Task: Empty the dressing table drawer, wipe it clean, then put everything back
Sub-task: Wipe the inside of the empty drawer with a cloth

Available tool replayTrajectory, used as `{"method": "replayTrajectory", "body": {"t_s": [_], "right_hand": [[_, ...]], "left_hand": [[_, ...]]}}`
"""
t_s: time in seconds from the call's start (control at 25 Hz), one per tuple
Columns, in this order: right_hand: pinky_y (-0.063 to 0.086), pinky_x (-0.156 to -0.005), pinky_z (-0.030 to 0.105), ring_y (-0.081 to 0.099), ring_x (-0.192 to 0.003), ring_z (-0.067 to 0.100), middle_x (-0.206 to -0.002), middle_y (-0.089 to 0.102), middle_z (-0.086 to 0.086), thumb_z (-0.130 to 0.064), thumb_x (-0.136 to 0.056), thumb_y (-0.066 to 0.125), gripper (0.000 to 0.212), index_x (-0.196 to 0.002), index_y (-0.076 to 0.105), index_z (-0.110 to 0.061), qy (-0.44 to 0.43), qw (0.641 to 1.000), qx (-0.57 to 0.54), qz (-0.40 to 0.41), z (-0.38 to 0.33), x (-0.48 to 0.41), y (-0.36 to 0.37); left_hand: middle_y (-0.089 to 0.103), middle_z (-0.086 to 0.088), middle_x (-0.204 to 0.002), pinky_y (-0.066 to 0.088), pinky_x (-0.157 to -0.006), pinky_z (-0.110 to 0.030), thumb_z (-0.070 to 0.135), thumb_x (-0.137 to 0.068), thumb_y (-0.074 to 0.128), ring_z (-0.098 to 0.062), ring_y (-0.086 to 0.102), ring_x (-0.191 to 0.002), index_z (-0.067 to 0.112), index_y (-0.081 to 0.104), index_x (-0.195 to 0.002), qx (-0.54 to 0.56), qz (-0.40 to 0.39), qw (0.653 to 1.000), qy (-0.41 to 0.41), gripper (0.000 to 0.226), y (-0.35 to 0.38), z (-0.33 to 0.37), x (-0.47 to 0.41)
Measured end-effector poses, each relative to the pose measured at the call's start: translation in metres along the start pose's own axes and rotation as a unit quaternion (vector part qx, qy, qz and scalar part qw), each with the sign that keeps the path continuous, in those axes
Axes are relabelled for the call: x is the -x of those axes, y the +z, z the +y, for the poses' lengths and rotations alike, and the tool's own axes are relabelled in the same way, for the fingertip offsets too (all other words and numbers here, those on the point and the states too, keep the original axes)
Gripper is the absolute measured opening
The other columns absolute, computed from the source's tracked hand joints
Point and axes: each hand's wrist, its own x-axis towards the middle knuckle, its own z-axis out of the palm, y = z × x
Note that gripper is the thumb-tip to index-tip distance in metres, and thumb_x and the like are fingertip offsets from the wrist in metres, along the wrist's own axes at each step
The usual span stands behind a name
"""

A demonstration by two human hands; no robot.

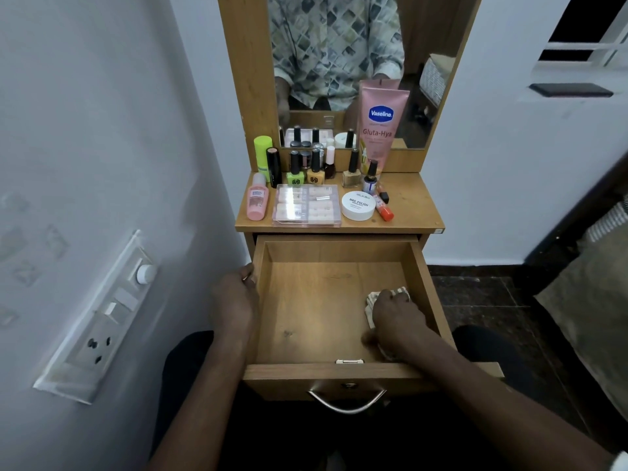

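Midway, by the look of things: emptying done, wiping in hand, putting back not yet begun. Nothing inside the drawer [339,370], pulled well out, except a crumpled cloth [369,302] pressed to its floor close to the right wall, toward the front. Gripping that cloth with the right hand [396,312], fingers curled over and clamped on it. Steadying with the left hand [234,297] outside the drawer's left wall, toward the back, fingers curled round the top edge.

Behind and above the drawer, on the tabletop [411,205], parked for return:
- a clear box [307,205] of pale pieces, behind the drawer's middle
- a white jar [358,206] labelled nail polish and an orange stick [385,213], toward the right wall's side
- a pink bottle [257,202] and a green tube [263,147], toward the left wall's side
- a row of nail polish bottles [314,171] farther back
- a tall pink lotion tube [384,124], farthest back

Left to do, judging from this: finish wiping the floor and walls, then return all of that
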Motion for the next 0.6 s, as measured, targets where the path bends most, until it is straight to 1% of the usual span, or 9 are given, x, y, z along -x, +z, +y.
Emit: {"method": "replayTrajectory", "body": {"t_s": [0.08,0.16,0.24,0.32,0.4,0.44,0.52,0.56,0.6], "right_hand": [[0.047,-0.084,0.03,0.056,-0.111,0.025,-0.127,0.056,0.014,-0.023,-0.093,0.062,0.044,-0.128,0.047,-0.004,-0.046,0.998,0.02,0.026,0.004,-0.007,-0.004],[0.046,-0.081,0.027,0.057,-0.106,0.022,-0.122,0.059,0.01,-0.018,-0.094,0.06,0.038,-0.129,0.048,-0.008,-0.125,0.992,0.027,0.003,0.009,-0.015,-0.016],[0.049,-0.077,0.027,0.06,-0.099,0.019,-0.112,0.062,0.002,-0.022,-0.09,0.064,0.035,-0.122,0.053,-0.018,-0.187,0.977,-0.066,-0.075,0.017,-0.016,-0.038],[0.054,-0.076,0.03,0.063,-0.095,0.017,-0.108,0.063,-0.005,-0.024,-0.09,0.064,0.028,-0.117,0.058,-0.024,-0.249,0.943,-0.155,-0.159,0.019,-0.003,-0.059],[0.052,-0.088,0.033,0.059,-0.105,0.015,-0.12,0.059,-0.007,-0.034,-0.095,0.058,0.035,-0.129,0.056,-0.025,-0.28,0.917,-0.109,-0.262,0.014,0.018,-0.073],[0.049,-0.093,0.034,0.057,-0.109,0.014,-0.124,0.058,-0.007,-0.044,-0.097,0.053,0.04,-0.132,0.055,-0.024,-0.285,0.903,-0.089,-0.308,0.009,0.026,-0.077],[0.046,-0.094,0.032,0.057,-0.107,0.006,-0.123,0.06,-0.011,-0.065,-0.092,0.037,0.055,-0.125,0.058,-0.027,-0.301,0.88,-0.112,-0.348,-0.009,0.04,-0.078],[0.042,-0.094,0.027,0.054,-0.107,0.002,-0.127,0.059,-0.013,-0.069,-0.091,0.03,0.06,-0.126,0.057,-0.029,-0.3,0.872,-0.141,-0.361,-0.024,0.045,-0.079],[0.038,-0.094,0.021,0.049,-0.111,0.001,-0.136,0.054,-0.012,-0.068,-0.093,0.026,0.064,-0.135,0.053,-0.027,-0.283,0.867,-0.179,-0.368,-0.044,0.046,-0.078]], "left_hand": [[0.063,-0.006,-0.131,0.04,-0.085,-0.028,0.018,-0.104,0.045,-0.025,0.059,-0.115,0.019,0.059,-0.135,-0.005,0.0,1.0,0.006,0.035,0.0,-0.002,-0.001],[0.062,-0.007,-0.134,0.044,-0.093,-0.033,0.019,-0.103,0.046,-0.026,0.058,-0.117,0.02,0.058,-0.136,-0.008,-0.004,1.0,0.01,0.035,0.001,-0.005,-0.003],[0.062,-0.007,-0.134,0.046,-0.097,-0.037,0.02,-0.103,0.046,-0.026,0.059,-0.117,0.02,0.058,-0.137,-0.011,-0.005,1.0,0.013,0.036,0.001,-0.006,-0.004],[0.063,-0.004,-0.133,0.046,-0.097,-0.036,0.02,-0.103,0.046,-0.023,0.06,-0.116,0.021,0.058,-0.136,-0.004,-0.008,1.0,0.014,0.035,0.002,-0.006,-0.004],[0.064,-0.002,-0.132,0.048,-0.098,-0.036,0.021,-0.103,0.047,-0.02,0.06,-0.115,0.022,0.059,-0.136,0.007,-0.01,1.0,0.01,0.035,0.002,-0.007,-0.004],[0.064,-0.002,-0.131,0.048,-0.1,-0.037,0.021,-0.103,0.048,-0.019,0.06,-0.115,0.022,0.059,-0.136,0.016,-0.01,1.0,0.008,0.035,0.002,-0.008,-0.005],[0.065,-0.002,-0.13,0.048,-0.099,-0.035,0.019,-0.102,0.051,-0.016,0.061,-0.114,0.02,0.06,-0.134,0.035,-0.008,0.999,0.003,0.034,0.001,-0.007,-0.006],[0.066,-0.001,-0.127,0.048,-0.095,-0.031,0.018,-0.101,0.052,-0.014,0.061,-0.109,0.018,0.062,-0.133,0.044,-0.004,0.999,-0.003,0.033,-0.001,-0.006,-0.007],[0.068,-0.001,-0.123,0.047,-0.091,-0.028,0.017,-0.1,0.053,-0.013,0.061,-0.105,0.017,0.063,-0.131,0.052,0.001,0.999,-0.008,0.032,-0.002,-0.005,-0.008]]}}
